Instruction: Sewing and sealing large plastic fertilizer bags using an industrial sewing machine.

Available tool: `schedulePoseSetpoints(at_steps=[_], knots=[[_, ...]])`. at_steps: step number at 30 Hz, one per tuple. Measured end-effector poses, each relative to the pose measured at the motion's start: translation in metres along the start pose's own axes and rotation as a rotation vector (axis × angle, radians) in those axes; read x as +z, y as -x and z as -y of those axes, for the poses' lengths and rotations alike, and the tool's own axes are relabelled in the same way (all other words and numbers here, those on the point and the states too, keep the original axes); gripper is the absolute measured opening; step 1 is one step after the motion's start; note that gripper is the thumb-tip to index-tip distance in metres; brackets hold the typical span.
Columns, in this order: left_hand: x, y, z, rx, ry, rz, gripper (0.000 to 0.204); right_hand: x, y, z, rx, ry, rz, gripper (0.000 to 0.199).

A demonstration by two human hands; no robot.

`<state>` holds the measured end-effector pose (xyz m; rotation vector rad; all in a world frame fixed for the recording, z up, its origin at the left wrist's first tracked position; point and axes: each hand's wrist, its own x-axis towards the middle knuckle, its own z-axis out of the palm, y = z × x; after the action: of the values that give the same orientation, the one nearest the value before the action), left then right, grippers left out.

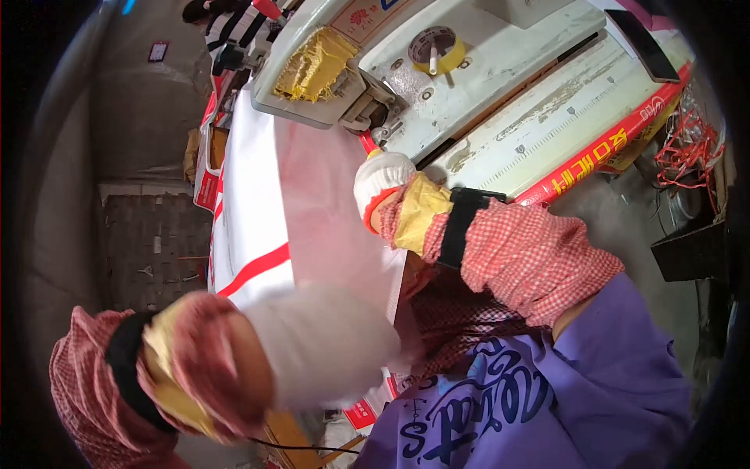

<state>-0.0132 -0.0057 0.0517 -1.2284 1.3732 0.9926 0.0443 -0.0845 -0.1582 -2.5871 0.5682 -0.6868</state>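
A large white sheet (pixel 258 195) with a red stripe and a translucent pinkish panel, like woven sack material, hangs from a white sewing machine (pixel 301 102) down toward me. My right hand (pixel 383 184), in a white glove, is closed at the sheet's upper right edge, beside the metal presser foot (pixel 367 109). A small red and yellow tip shows just above its fingers; what the fingers hold is hidden. My left hand (pixel 328 344), also gloved in white, is over the sheet's lower part, smeared by motion, its fingers unreadable. Checked red sleeve covers with black bands are on both forearms.
On the machine bed sits a yellow tape roll (pixel 436 51) with a white stick across it. A dark phone-like slab (pixel 642 45) lies farther right. Red string (pixel 691 148) tangles above a black box (pixel 691 246). A person in stripes (pixel 228 27) is at the far left.
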Motion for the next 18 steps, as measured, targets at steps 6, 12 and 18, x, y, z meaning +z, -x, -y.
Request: schedulePoseSetpoints(at_steps=[6, 12, 18], knots=[[-0.03, -0.025, 0.032, -0.073, -0.29, -0.093, 0.054, -0.003, 0.006, -0.009, 0.062, 0.091, 0.033, 0.012], [0.006, -0.022, 0.017, 0.06, 0.24, 0.226, 0.047, -0.003, 0.017, 0.001, 0.048, 0.157, -0.094, 0.011], [0.04, -0.016, -0.012, 0.179, 0.119, -0.207, 0.027, -0.015, 0.005, -0.017, 0.093, 0.168, 0.056, 0.014]])
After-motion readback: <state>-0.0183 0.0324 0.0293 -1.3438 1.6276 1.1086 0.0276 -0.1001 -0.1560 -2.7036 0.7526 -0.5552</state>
